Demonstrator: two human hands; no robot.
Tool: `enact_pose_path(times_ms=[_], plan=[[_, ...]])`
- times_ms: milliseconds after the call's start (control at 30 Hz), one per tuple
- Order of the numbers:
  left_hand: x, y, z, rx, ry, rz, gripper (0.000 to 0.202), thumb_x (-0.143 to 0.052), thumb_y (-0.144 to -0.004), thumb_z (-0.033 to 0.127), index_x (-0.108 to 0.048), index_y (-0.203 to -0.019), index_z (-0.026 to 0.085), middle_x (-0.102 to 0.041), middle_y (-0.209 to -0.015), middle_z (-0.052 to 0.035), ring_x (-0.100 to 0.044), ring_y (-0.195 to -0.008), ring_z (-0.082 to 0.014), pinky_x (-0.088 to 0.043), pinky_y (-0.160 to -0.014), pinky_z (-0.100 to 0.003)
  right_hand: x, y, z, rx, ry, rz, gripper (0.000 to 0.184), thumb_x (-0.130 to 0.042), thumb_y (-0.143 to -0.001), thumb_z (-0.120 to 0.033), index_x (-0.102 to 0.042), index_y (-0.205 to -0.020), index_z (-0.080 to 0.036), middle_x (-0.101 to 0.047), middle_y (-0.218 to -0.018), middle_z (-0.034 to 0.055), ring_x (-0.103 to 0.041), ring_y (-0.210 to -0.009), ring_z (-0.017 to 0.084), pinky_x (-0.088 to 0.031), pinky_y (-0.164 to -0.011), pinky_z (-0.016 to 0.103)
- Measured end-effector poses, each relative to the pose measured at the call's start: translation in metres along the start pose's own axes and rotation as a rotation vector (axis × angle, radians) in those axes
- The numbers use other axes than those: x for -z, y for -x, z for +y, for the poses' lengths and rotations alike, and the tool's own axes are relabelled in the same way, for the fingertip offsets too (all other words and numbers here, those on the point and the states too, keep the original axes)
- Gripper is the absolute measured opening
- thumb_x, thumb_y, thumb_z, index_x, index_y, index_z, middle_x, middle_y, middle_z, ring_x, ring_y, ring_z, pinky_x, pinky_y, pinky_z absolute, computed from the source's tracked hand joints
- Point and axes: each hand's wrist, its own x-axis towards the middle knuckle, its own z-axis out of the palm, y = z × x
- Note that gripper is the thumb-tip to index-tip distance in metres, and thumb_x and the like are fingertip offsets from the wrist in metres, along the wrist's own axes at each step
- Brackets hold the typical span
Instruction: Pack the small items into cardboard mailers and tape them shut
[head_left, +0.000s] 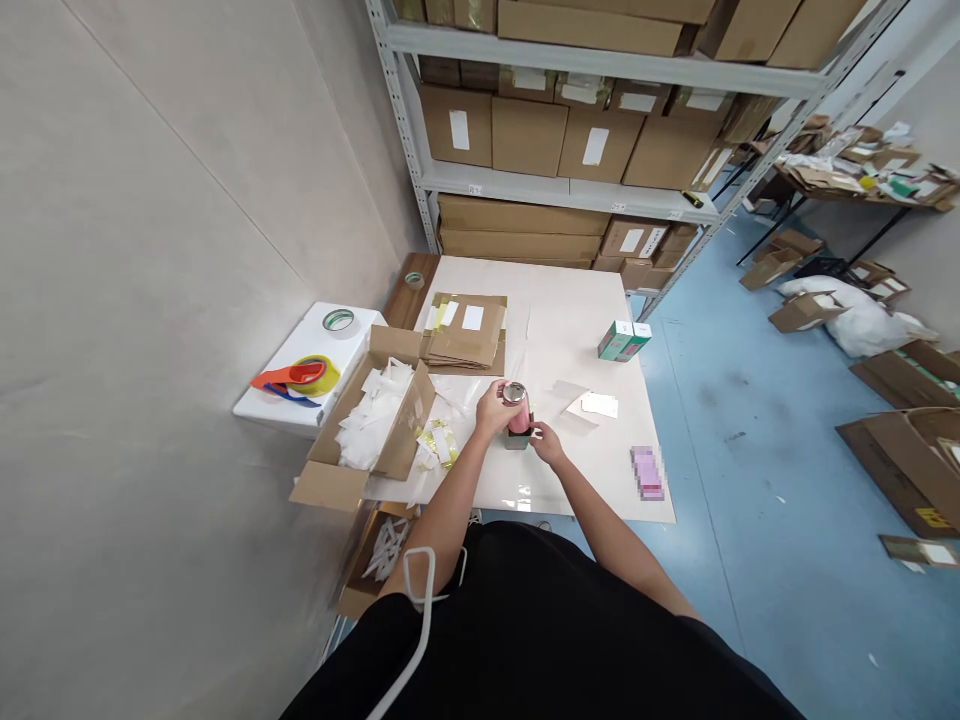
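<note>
A pink tumbler (517, 418) with a silver lid stands upright near the front middle of the white table (570, 480). My left hand (491, 410) is wrapped around its side. The tumbler's lower end is at the top of a small green box (517, 441); how deep it sits inside I cannot tell. My right hand (547, 443) has its fingers closed at the right side of that box, by its upper edge. Right of my hands lie white cards (600, 405) beside a sheet of clear film (568, 400).
Flattened cardboard (469, 335) lies at the back left of the table. An open carton (405, 440) of white packing material stands at the left edge. Green boxes (624, 341) stand at the right, with a blurred purple item (647, 473) nearer me. Behind rises a shelf rack (525, 183) of cartons.
</note>
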Motion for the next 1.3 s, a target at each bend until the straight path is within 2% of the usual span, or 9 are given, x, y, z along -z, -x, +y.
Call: enact_pose_path(times_ms=[233,500,667,733,833,900,967,1133,1300], plan=[[-0.008,0.013,-0.035,-0.002,0.008,-0.043,0.06,-0.083,-0.07,0.026,-0.06,-0.125,0.029,-0.073,-0.123,-0.0029,-0.07,-0.112,-0.0195,-0.057,-0.091,-0.029,0.003,-0.005,0.017,-0.018,-0.081,-0.042,0.06,-0.054,-0.067,-0.02,-0.074,-0.124,-0.022,-0.076,-0.122,0.0056,-0.07,-0.117,0.028,-0.053,-0.105,0.044],[-0.019,0.019,-0.05,-0.033,-0.461,-0.257,0.06,-0.087,-0.072,0.04,-0.065,-0.126,0.03,-0.071,-0.126,-0.0069,-0.063,-0.124,-0.0282,-0.05,-0.101,-0.035,-0.001,0.005,0.005,-0.041,-0.206,-0.076,0.068,-0.05,-0.062,-0.02,-0.075,-0.125,-0.022,-0.077,-0.125,0.0023,-0.069,-0.121,0.028,-0.057,-0.096,0.038],[-0.029,0.031,-0.081,0.035,-0.539,-0.34,0.073,-0.088,-0.072,0.042,-0.063,-0.139,0.029,-0.025,-0.172,-0.014,-0.024,-0.156,-0.0449,-0.037,-0.115,-0.053,0.004,0.01,-0.002,-0.085,-0.259,-0.072,0.065,-0.052,-0.06,-0.019,-0.076,-0.121,-0.021,-0.078,-0.12,0.004,-0.069,-0.119,0.031,-0.059,-0.091,0.038],[-0.03,0.032,-0.089,0.027,-0.486,-0.361,0.081,-0.088,-0.072,0.043,-0.057,-0.146,0.03,-0.016,-0.175,-0.0128,-0.022,-0.156,-0.0473,-0.035,-0.117,-0.057,0.006,0.011,-0.005,-0.106,-0.263,-0.078,0.066,-0.053,-0.061,-0.018,-0.075,-0.124,-0.021,-0.077,-0.122,0.005,-0.069,-0.121,0.032,-0.059,-0.09,0.039],[-0.028,0.028,-0.096,0.039,-0.341,-0.202,0.069,-0.071,-0.089,0.048,-0.052,-0.151,0.025,-0.034,-0.169,-0.0157,-0.037,-0.152,-0.0386,-0.037,-0.118,-0.05,0.006,0.012,-0.009,-0.107,-0.258,-0.078,0.072,-0.054,-0.063,-0.018,-0.07,-0.133,-0.023,-0.073,-0.131,0.0054,-0.068,-0.122,0.031,-0.06,-0.09,0.039],[-0.026,0.022,-0.101,0.158,-0.246,-0.075,0.058,-0.056,-0.098,0.047,-0.052,-0.15,0.022,-0.057,-0.152,-0.017,-0.053,-0.141,-0.0321,-0.042,-0.114,-0.045,0.005,0.014,-0.01,-0.091,-0.27,-0.084,0.079,-0.055,-0.064,-0.017,-0.063,-0.142,-0.026,-0.068,-0.14,0.0059,-0.068,-0.122,0.03,-0.06,-0.088,0.039],[-0.025,0.016,-0.106,0.291,-0.192,-0.077,0.053,-0.053,-0.099,0.046,-0.056,-0.146,0.021,-0.07,-0.133,-0.0153,-0.066,-0.125,-0.0292,-0.048,-0.106,-0.041,0.004,0.016,-0.01,-0.089,-0.291,-0.099,0.084,-0.055,-0.065,-0.016,-0.055,-0.149,-0.028,-0.063,-0.148,0.0073,-0.068,-0.121,0.028,-0.06,-0.088,0.04],[-0.033,0.003,-0.116,0.286,-0.144,-0.311,0.065,-0.075,-0.084,0.037,-0.057,-0.144,0.02,-0.07,-0.134,-0.0143,-0.073,-0.105,-0.0246,-0.053,-0.097,-0.036,0.001,0.02,-0.008,-0.122,-0.245,-0.138,0.082,-0.058,-0.068,-0.016,-0.054,-0.149,-0.029,-0.06,-0.15,0.0063,-0.068,-0.116,0.026,-0.058,-0.097,0.044],[-0.044,-0.001,-0.107,0.203,-0.103,-0.251,0.07,-0.073,-0.079,0.021,-0.053,-0.146,0.019,-0.06,-0.146,-0.0154,-0.07,-0.112,-0.0243,-0.053,-0.099,-0.037,-0.004,0.017,-0.009,-0.062,-0.067,-0.11,0.074,-0.063,-0.066,-0.011,-0.064,-0.138,-0.028,-0.056,-0.153,0.0054,-0.055,-0.138,0.029,-0.048,-0.113,0.046]])
